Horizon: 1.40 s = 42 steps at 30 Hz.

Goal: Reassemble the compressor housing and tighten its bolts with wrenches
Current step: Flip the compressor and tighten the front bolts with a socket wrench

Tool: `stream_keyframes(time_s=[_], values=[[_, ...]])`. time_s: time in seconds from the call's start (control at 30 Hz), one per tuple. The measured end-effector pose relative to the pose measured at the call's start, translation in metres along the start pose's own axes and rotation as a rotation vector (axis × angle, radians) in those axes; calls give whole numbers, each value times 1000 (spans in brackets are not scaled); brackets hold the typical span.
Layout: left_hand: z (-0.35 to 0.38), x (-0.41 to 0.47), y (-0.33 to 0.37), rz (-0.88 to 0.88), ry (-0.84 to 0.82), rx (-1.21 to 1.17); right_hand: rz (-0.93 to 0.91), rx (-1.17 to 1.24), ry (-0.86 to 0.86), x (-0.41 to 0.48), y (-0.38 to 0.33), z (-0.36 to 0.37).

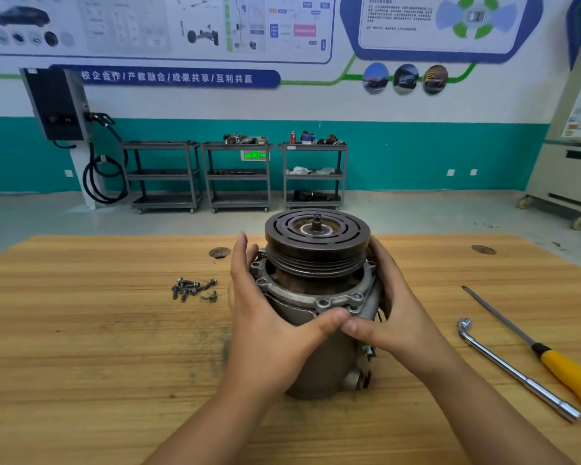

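The compressor [316, 283] stands upright in the middle of the wooden table [81, 347], its dark grooved pulley on top and a grey flange with empty bolt holes below it. My left hand [265, 317] wraps the left side of the housing, thumb across the front. My right hand [396, 317] holds the right side, its thumb meeting the left thumb just under the flange. Several loose bolts [193, 288] lie in a small pile to the left. An L-shaped socket wrench [514, 370] lies on the table to the right.
A yellow-handled screwdriver [550, 354] lies beside the wrench near the right edge. Two round holes [219, 252] mark the tabletop at the back. Three grey carts [239, 176] stand by the far wall, with a charger unit [56, 105] at left.
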<state>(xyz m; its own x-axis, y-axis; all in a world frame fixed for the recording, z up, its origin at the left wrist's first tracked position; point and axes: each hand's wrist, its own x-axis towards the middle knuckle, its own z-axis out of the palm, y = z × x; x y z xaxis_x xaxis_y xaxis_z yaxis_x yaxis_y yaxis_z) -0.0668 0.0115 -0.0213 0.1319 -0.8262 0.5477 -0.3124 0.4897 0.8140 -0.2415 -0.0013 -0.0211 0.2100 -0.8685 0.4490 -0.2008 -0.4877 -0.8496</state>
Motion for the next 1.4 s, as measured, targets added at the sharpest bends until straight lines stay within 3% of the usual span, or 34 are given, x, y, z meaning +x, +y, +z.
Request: stream_keyframes(time_s=[0.4,0.83,1.07,1.3,1.4], values=[[3,0,2,41,37,131,-1,22,7,4,-4,2],[3,2,1,55,23,122,-20,42,35,5,-1,2],[-24,12,-14,-38,-106,-67,4,78,-18,8,4,-9],[-23,15,-25,-45,-126,-26,-83,43,136,5,17,-23],[-23,20,-27,-99,-211,-67,-83,67,144,5,22,-24]])
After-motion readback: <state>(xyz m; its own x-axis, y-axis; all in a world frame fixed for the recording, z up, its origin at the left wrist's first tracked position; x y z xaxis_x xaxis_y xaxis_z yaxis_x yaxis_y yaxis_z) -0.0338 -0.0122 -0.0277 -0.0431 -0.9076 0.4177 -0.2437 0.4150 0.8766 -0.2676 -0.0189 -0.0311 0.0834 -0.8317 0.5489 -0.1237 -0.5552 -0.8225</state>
